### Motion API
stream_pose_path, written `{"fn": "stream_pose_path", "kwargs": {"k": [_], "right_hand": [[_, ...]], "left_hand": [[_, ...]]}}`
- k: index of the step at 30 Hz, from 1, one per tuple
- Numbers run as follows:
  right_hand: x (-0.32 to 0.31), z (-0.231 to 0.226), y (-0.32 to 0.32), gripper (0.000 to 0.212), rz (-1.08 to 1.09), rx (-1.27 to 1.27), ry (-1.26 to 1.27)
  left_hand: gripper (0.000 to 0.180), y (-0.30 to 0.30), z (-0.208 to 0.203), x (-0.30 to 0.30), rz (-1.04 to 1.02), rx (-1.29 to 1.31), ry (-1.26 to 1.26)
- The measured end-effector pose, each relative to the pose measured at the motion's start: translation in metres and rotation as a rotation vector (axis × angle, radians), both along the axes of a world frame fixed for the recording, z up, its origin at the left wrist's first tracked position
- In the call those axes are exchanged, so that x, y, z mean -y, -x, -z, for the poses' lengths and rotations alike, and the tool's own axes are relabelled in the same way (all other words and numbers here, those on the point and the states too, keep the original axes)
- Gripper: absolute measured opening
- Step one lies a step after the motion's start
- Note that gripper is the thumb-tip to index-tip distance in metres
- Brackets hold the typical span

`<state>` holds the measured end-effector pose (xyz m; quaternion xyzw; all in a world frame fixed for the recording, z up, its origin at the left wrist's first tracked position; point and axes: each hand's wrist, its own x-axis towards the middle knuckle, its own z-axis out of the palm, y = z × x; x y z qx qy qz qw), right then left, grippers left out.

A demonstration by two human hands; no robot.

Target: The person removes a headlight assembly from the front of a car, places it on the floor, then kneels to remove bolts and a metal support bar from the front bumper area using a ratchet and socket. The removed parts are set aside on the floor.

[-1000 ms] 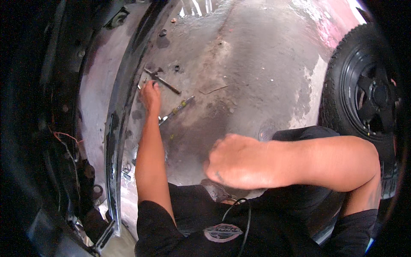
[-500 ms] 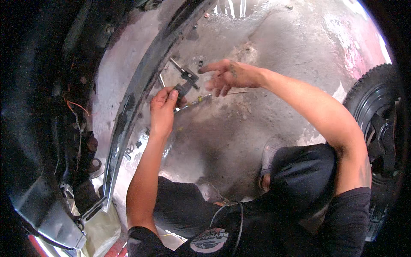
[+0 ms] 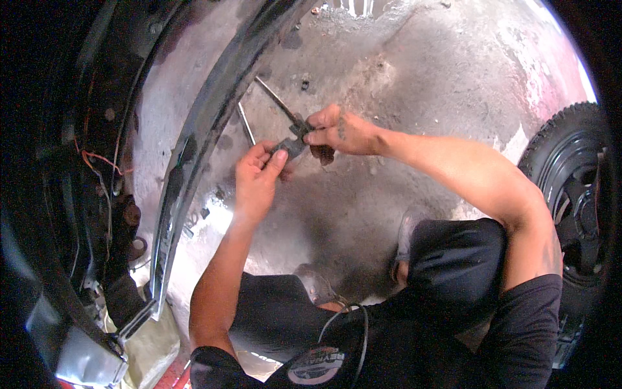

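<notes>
Above mid-frame, left hand [image 3: 255, 180] pinches a grey block [image 3: 291, 148]; right hand [image 3: 345, 131], a darker piece [image 3: 300, 129]; likely a fitting step; next needs careful alignment.

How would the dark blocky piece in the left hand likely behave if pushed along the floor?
The dark blocky piece is probably stiff: it shows no sag in the pinch of the left hand. Its flat-looking face suggests sliding more than rolling.

Oval emblem [image 3: 315, 365], printed in pale and dark tones on the chest of the black shirt [image 3: 414, 343]; capital letters, partly legible, cross its upper part.
</notes>
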<state>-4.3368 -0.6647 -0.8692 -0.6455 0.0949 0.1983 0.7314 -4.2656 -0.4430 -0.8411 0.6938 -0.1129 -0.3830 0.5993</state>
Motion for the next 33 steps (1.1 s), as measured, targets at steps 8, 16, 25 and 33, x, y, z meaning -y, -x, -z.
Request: {"fn": "stream_pose_path", "kwargs": {"k": [8,16,25,33], "right_hand": [[-0.002,0.019,-0.006,0.024,0.013,-0.094,-0.052],[0.023,0.093,0.002,0.035,-0.181,0.199,0.657],[0.112,0.108,-0.004,0.029,-0.307,0.108,1.306],[0.138,0.097,-0.01,0.046,-0.503,0.072,1.496]], "left_hand": [[0.014,-0.01,0.036,-0.006,-0.037,-0.158,-0.061],[0.017,-0.01,0.086,-0.007,-0.049,-0.057,-0.209],[0.029,-0.06,0.117,-0.008,0.042,0.844,-0.687],[0.034,-0.036,0.132,0.023,0.197,1.066,-0.87]]}}
